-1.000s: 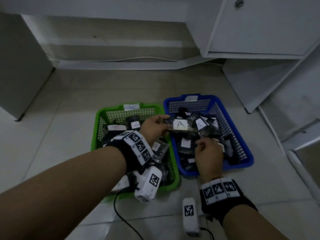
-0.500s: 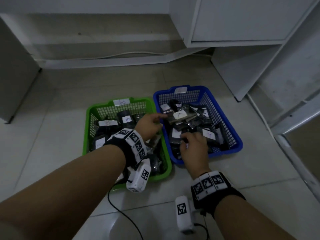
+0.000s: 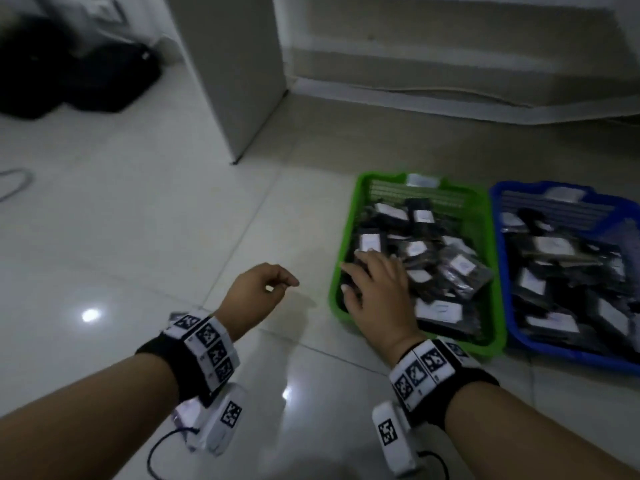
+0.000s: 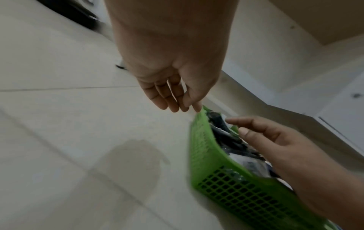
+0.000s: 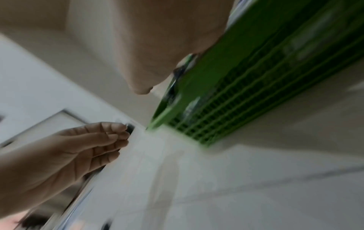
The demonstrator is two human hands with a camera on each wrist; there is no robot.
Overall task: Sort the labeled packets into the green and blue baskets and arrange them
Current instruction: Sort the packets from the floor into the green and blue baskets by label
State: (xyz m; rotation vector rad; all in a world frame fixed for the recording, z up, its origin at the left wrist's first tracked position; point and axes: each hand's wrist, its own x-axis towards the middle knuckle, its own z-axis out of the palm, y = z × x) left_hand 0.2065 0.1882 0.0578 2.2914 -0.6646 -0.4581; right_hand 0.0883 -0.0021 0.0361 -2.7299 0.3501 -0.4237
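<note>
The green basket (image 3: 350, 220) and the blue basket (image 3: 500, 254) stand side by side on the floor, the blue one on the right. Both are full of dark packets with white labels (image 3: 460, 268). My right hand (image 3: 367, 278) lies spread, fingers straight, on the packets in the green basket's near-left corner. To the left of the green basket, my left hand (image 3: 277, 285) hovers over bare floor with loosely curled fingers and holds nothing. In the left wrist view the left fingers (image 4: 173, 99) hang relaxed beside the green basket (image 4: 226, 179). The right wrist view is blurred; it shows the green basket's wall (image 5: 256, 77).
A white cabinet panel (image 3: 235, 74) stands behind and left of the baskets. A black bag (image 3: 86, 74) lies at the far left, and a cable loop (image 3: 14, 185) at the left edge. A white skirting (image 3: 450, 98) runs along the back wall. Glossy tiles lie under my left hand.
The head view has swung left. My left hand has left the "A" packet in the blue basket and drawn back over the floor. My right hand has moved from the blue basket to the green one.
</note>
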